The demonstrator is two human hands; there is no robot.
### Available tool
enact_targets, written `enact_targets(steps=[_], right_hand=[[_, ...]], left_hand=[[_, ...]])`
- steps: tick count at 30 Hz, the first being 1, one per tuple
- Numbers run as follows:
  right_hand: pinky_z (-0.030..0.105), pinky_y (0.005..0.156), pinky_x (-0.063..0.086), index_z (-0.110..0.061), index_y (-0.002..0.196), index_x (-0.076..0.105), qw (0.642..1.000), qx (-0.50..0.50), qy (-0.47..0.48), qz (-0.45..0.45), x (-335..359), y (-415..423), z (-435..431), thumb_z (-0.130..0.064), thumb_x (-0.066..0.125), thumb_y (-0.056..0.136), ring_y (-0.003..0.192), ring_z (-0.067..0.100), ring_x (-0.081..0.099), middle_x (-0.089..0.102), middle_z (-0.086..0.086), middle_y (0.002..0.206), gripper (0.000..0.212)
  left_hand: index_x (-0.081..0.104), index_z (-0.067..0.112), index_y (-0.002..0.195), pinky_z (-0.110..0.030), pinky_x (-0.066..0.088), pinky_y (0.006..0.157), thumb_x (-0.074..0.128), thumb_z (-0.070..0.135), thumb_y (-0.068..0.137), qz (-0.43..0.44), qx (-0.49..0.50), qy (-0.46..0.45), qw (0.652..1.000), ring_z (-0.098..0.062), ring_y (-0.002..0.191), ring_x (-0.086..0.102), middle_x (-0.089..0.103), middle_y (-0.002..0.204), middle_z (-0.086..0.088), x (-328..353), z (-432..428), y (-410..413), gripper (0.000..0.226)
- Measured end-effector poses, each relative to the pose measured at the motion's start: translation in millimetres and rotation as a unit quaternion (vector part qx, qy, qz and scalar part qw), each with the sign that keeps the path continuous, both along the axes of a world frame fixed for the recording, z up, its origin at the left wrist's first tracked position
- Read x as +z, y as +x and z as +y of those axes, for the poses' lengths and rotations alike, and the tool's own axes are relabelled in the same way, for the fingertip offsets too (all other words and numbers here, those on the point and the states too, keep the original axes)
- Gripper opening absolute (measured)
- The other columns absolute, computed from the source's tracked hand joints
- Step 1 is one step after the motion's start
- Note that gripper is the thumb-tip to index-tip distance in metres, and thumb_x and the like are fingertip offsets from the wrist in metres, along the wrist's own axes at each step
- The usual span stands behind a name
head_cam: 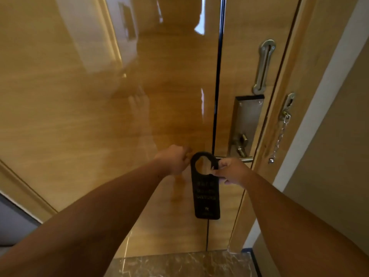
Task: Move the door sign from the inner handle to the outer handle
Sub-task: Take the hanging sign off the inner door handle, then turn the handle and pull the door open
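A black door sign (206,194) with a round hole at its top and pale lettering hangs upright in front of the glossy wooden door (99,116). My left hand (175,159) pinches the sign's upper left edge. My right hand (232,171) grips its right edge beside the hole. Just behind my right hand, the metal inner lever handle (246,159) sticks out from its steel lock plate (246,120). The sign's top sits at the handle's tip; whether the handle still passes through the hole is unclear. The door is shut, so no outer handle is in view.
A steel slide latch (264,64) is mounted above the lock plate. A security chain (279,138) hangs from the door frame at the right. A thumb-turn knob (243,139) sits on the plate. Marble floor (179,264) lies below; a beige wall (329,166) is right.
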State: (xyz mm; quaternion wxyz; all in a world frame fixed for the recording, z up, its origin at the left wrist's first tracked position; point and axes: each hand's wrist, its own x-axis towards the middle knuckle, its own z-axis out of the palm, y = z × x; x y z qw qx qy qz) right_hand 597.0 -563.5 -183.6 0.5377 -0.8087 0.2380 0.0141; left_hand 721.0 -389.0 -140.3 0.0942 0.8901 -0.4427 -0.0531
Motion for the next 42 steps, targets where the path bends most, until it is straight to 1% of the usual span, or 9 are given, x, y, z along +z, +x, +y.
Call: enact_targets(steps=[4,7,11,18,24,30,34,39,42], right_hand=[[0.027,0.058,0.044,-0.024,0.073,0.065,0.999,0.025,0.027,0.003,-4,8,16,-0.022,0.067,0.082,0.067,0.014,0.065,0.07,0.002,0.076,0.01],[0.029,0.062,0.047,-0.019,0.086,0.068,0.999,0.012,0.041,-0.008,-6,-3,10,-0.027,0.066,0.083,0.067,0.016,0.065,0.071,0.005,0.081,0.009],[0.03,0.064,0.053,-0.014,0.083,0.067,0.999,-0.028,0.019,-0.008,-7,-33,-17,-0.027,0.067,0.082,0.066,0.016,0.064,0.071,0.009,0.081,0.012],[0.027,0.061,0.052,-0.018,0.078,0.068,0.995,-0.101,-0.008,0.014,3,-103,-80,-0.03,0.07,0.079,0.069,0.017,0.065,0.07,0.008,0.077,0.012],[0.028,0.064,0.053,-0.011,0.08,0.068,0.992,-0.123,-0.012,0.037,2,-134,-116,-0.03,0.07,0.079,0.063,0.016,0.06,0.064,0.008,0.071,0.019],[0.024,0.056,0.053,-0.016,0.081,0.068,0.991,-0.122,-0.029,0.036,-3,-139,-139,-0.031,0.071,0.078,0.07,0.022,0.067,0.07,0.019,0.088,0.015],[0.024,0.058,0.052,-0.016,0.082,0.068,0.995,-0.098,-0.026,0.015,-1,-130,-146,-0.031,0.07,0.079,0.073,0.02,0.069,0.071,0.01,0.085,0.015],[0.024,0.059,0.052,-0.017,0.084,0.067,0.998,-0.055,-0.019,-0.009,-6,-118,-153,-0.03,0.068,0.08,0.074,0.018,0.068,0.07,0.006,0.083,0.013],[0.021,0.057,0.051,-0.021,0.082,0.068,0.999,-0.035,-0.011,-0.026,-11,-111,-155,-0.032,0.067,0.08,0.071,0.014,0.068,0.07,0.001,0.076,0.011]], left_hand=[[0.054,0.006,0.119,-0.046,0.053,0.077,0.039,0.028,0.097,0.022,0.038,-0.034,0.998,-0.034,0.091,0.06,0.065,0.108,-0.019,4,12,9,0.035],[0.054,0.007,0.123,-0.036,0.045,0.07,0.04,0.028,0.097,0.037,0.022,-0.057,0.997,-0.03,0.092,0.058,0.064,0.114,-0.018,6,3,9,0.036],[0.049,0.014,0.129,-0.041,0.048,0.079,0.044,0.035,0.096,0.072,-0.01,-0.019,0.997,-0.027,0.098,0.057,0.062,0.114,-0.01,-4,-37,-8,0.039],[0.056,0.018,0.104,-0.038,0.048,0.07,0.049,0.04,0.089,-0.028,-0.041,0.085,0.995,-0.02,0.081,0.054,0.059,0.091,-0.003,-30,-114,-37,0.027],[0.061,0.015,0.092,-0.038,0.052,0.073,0.049,0.036,0.087,-0.004,-0.001,0.082,0.997,-0.024,0.08,0.058,0.058,0.083,-0.004,-43,-153,-45,0.024],[0.052,0.033,0.075,-0.034,0.043,0.062,0.051,0.057,0.08,0.012,0.025,0.01,1.0,-0.012,0.066,0.051,0.054,0.07,0.008,-59,-163,-40,0.025],[0.056,0.028,0.075,-0.034,0.05,0.065,0.053,0.072,0.073,0.121,0.116,-0.035,0.985,-0.013,0.065,0.059,0.062,0.071,0.003,-87,-164,-41,0.045],[0.059,0.029,0.069,-0.031,0.052,0.049,0.07,0.052,0.072,0.289,0.185,-0.222,0.913,-0.01,0.055,0.063,0.065,0.066,0.002,-122,-170,-50,0.026],[0.065,0.025,0.07,-0.03,0.053,0.05,0.069,0.045,0.069,0.299,0.199,-0.256,0.897,-0.009,0.05,0.062,0.065,0.063,-0.001,-131,-175,-49,0.02]])
